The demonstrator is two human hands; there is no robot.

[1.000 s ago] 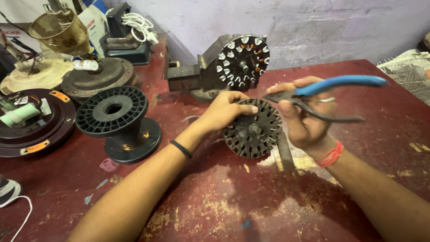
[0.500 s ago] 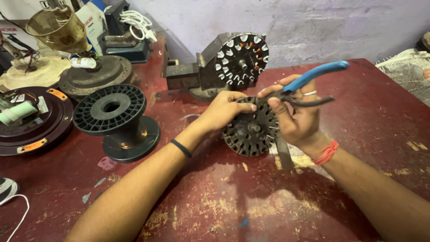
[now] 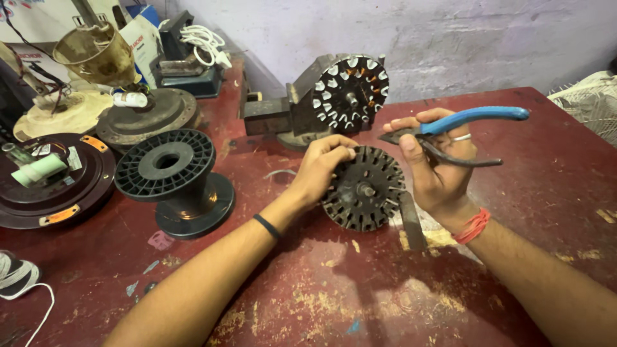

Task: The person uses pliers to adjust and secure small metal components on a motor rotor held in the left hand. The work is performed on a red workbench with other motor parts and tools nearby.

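Two hands at a slotted metal disc on a worn red table

The left hand (image 3: 323, 167) pinches the disc (image 3: 364, 188) by its upper rim; the right hand (image 3: 437, 160) beside it grips blue-handled pliers (image 3: 459, 128).

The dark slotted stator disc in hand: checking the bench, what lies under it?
Under the dark slotted stator disc, a grey metal strip pokes out onto the scuffed red table. The strip's upper end is covered.
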